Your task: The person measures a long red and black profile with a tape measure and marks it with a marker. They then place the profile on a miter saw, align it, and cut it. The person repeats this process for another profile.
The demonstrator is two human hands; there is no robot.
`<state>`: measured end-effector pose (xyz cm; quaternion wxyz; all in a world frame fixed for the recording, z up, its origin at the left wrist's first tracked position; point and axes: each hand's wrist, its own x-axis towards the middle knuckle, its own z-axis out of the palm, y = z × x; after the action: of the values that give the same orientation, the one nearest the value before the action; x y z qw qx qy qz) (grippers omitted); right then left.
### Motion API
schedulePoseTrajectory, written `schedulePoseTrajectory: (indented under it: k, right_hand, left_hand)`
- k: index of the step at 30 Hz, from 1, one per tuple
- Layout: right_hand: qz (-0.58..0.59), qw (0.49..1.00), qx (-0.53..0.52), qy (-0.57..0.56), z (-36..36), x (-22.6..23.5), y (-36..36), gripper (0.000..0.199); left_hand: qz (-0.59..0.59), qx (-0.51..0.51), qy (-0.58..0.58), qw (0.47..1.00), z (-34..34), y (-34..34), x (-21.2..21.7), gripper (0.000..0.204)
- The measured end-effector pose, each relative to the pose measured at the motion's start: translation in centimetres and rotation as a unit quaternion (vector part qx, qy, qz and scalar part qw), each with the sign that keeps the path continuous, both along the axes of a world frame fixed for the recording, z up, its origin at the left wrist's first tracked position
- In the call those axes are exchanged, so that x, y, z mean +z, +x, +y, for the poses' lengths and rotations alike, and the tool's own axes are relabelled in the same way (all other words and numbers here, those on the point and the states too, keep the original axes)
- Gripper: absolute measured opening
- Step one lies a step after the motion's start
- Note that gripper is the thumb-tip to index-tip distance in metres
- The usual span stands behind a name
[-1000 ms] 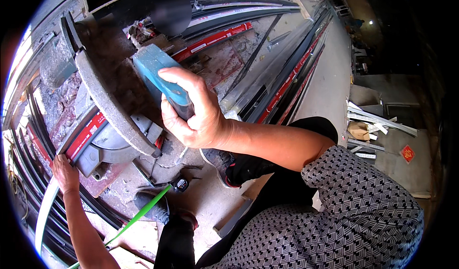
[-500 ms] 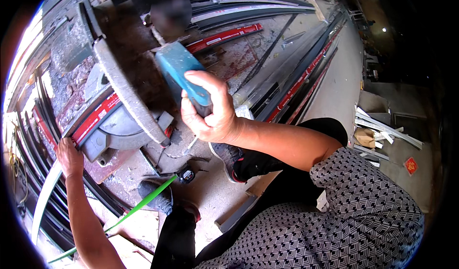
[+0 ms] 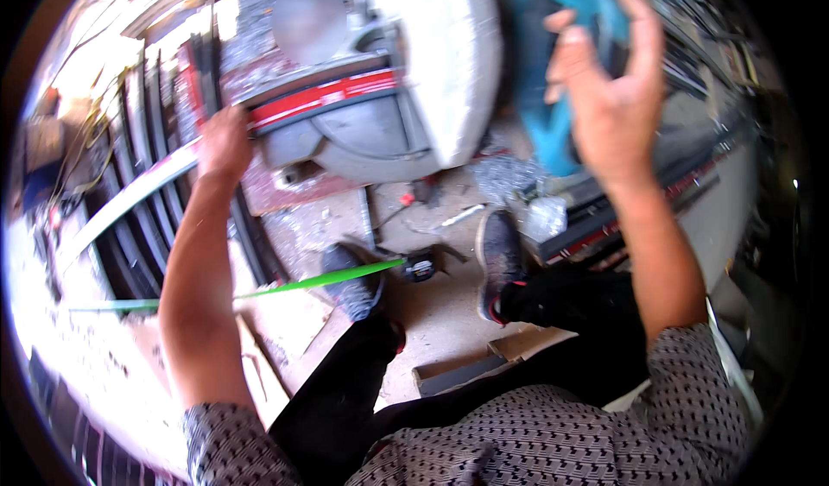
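Note:
My left hand [image 3: 226, 145] is closed on a long pale strip [image 3: 129, 199], where it meets a dark profile with a red band [image 3: 324, 96] lying across the miter saw's grey base [image 3: 363, 145]. My right hand [image 3: 609, 97] has its fingers curled round the teal handle [image 3: 531, 63] of the saw; motion blurs the fingers. Between the hands stands the saw's large white guard [image 3: 445, 63], and the blade is hidden. A tape measure [image 3: 420, 264] lies on the floor near my feet, with its green tape [image 3: 345, 274] drawn out to the left.
Several dark long profiles [image 3: 142, 158] lie at the left. More profiles with red bands [image 3: 596, 236] lie at the right, beside crumpled clear plastic [image 3: 546, 218]. A thin white stick [image 3: 462, 217] is by my shoe [image 3: 501, 257]. Short channel pieces [image 3: 462, 374] rest before my legs.
The view has swung, so the saw and both hands appear farther right. My left hand keeps to the strip's end; my right hand stays at the saw handle.

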<state>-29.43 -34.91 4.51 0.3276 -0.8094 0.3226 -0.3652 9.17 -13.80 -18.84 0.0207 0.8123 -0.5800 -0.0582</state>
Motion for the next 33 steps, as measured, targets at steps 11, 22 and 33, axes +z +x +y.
schedulePoseTrajectory:
  k: [11, 22, 33]
  right_hand:
    - [0.100, 0.995, 0.006, 0.021, -5.8, 3.6, 1.9, 0.053]
    - [0.023, 0.997, 0.005, 0.076, -5.6, 4.3, 2.8, 0.055]
    - [-0.001, 0.989, 0.089, 0.117, -10.8, 7.0, 6.7, 0.048]
  left_hand:
    - [0.052, -0.058, 0.159, 0.984, 4.6, -1.4, 4.9, 0.019]
    - [0.008, -0.032, 0.152, 0.988, 13.6, -2.7, 11.6, 0.011]
    - [0.066, 0.011, 0.198, 0.978, 32.1, -5.7, 10.9, 0.024]
